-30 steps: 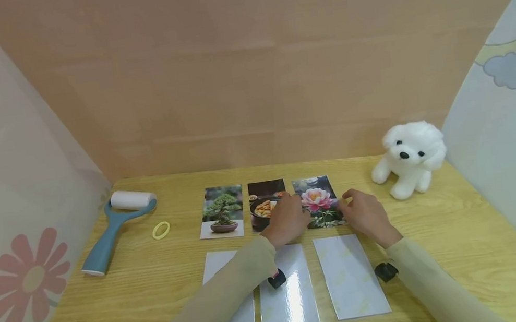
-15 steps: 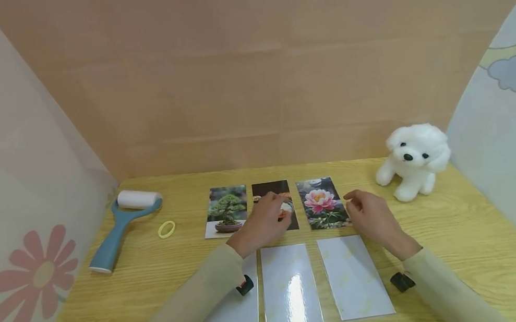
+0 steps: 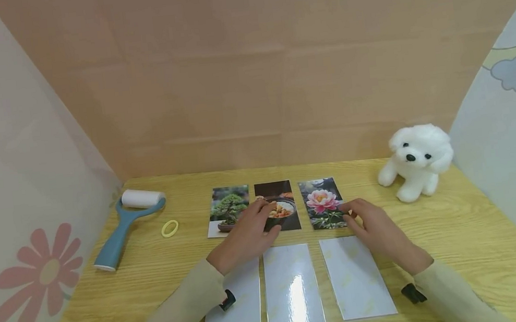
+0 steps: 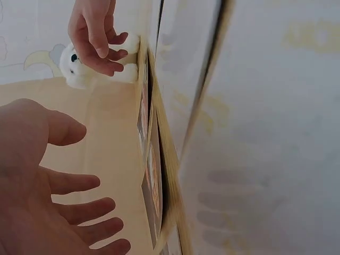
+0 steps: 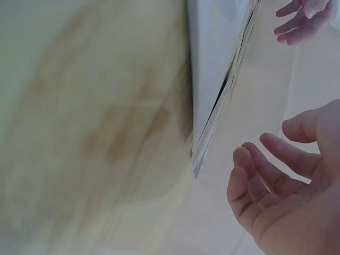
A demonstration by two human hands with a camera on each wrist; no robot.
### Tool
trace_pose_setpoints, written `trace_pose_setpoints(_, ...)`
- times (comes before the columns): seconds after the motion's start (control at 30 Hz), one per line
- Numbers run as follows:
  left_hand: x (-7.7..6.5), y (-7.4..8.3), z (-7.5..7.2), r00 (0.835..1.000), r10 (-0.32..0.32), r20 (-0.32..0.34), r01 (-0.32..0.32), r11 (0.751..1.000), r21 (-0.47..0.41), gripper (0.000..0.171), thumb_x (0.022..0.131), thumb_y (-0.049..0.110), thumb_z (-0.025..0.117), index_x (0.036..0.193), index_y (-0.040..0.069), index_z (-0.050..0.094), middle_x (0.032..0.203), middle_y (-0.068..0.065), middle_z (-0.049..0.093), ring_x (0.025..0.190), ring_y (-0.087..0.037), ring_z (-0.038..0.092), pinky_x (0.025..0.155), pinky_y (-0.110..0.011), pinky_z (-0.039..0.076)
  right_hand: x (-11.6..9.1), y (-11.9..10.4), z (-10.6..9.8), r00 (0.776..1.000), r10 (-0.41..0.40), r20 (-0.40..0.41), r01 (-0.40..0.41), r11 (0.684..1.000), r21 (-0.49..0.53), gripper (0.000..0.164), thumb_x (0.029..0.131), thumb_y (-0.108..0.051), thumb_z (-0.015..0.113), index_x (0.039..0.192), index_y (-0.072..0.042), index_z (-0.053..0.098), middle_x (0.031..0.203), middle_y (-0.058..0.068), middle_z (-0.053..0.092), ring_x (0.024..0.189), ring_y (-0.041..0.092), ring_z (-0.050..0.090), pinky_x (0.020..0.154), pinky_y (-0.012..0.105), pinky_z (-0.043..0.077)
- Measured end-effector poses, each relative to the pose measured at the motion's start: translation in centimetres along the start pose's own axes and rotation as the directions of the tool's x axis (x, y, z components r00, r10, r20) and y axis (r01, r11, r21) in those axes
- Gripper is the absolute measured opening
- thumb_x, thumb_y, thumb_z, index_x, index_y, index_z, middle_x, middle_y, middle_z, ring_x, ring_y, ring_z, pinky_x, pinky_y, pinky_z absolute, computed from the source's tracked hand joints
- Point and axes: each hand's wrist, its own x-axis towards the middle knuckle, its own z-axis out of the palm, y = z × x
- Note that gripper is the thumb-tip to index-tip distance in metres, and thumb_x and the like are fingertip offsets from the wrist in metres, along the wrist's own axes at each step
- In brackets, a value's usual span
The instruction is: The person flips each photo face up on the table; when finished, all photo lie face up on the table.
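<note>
Three picture cards lie in a back row: a bonsai card [image 3: 228, 202], a food-bowl card [image 3: 279, 187] and a pink-flower card [image 3: 322, 201]. My left hand [image 3: 246, 235] reaches over the first two, overlapping both, its fingers spread and holding nothing in the left wrist view. My right hand [image 3: 378, 229] is at the flower card's lower right edge, its fingers loosely bent. In the right wrist view that hand [image 5: 289, 180] shows a gap between thumb and fingers. Closer to me lie three pale cards, a left one [image 3: 236, 310], a middle one [image 3: 290, 283] and a right one [image 3: 357, 276].
A blue-handled lint roller [image 3: 125, 222] and a yellow ring [image 3: 169, 228] lie at the left of the wooden table [image 3: 464, 234]. A white plush dog [image 3: 418, 162] sits at the back right. A brown-papered wall [image 3: 240, 79] and patterned side panels surround the table.
My left hand has moved left and toward me, from beside the flower card, uncovering most of the food-bowl card. My right hand drew back from the flower card, then returned to its edge. The view has shifted slightly.
</note>
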Motion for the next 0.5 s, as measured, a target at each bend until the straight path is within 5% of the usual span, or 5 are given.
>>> trace_pose_setpoints(0.2,-1.8,-0.4,-0.1,0.999,0.001,-0.036,0.001,0.998,0.058,0.055,0.104,0.035,0.056,0.147,0.000,0.049,0.147,-0.017,0.046,0.137,-0.034,0.042,0.109,-0.057,0.034,-0.8,-1.2,0.1,1.000,-0.021,0.011,0.021,1.000,-0.003,0.022,0.100,-0.007,0.062,0.120,0.001,0.066,0.113,0.011,0.065,0.093,0.022,0.061,0.076,0.042,0.053)
trace_pose_setpoints(0.5,-4.8,-1.5,-0.3,0.995,-0.008,-0.098,0.007,1.000,-0.015,0.050,0.100,0.026,0.064,0.141,-0.002,0.054,0.141,-0.019,0.050,0.131,-0.037,0.047,0.105,-0.059,0.037,-1.6,-2.7,0.6,0.997,-0.071,0.014,0.072,0.997,-0.040,0.026,0.099,-0.010,0.065,0.122,0.000,0.066,0.122,0.014,0.063,0.115,0.035,0.058,0.095,0.055,0.048)
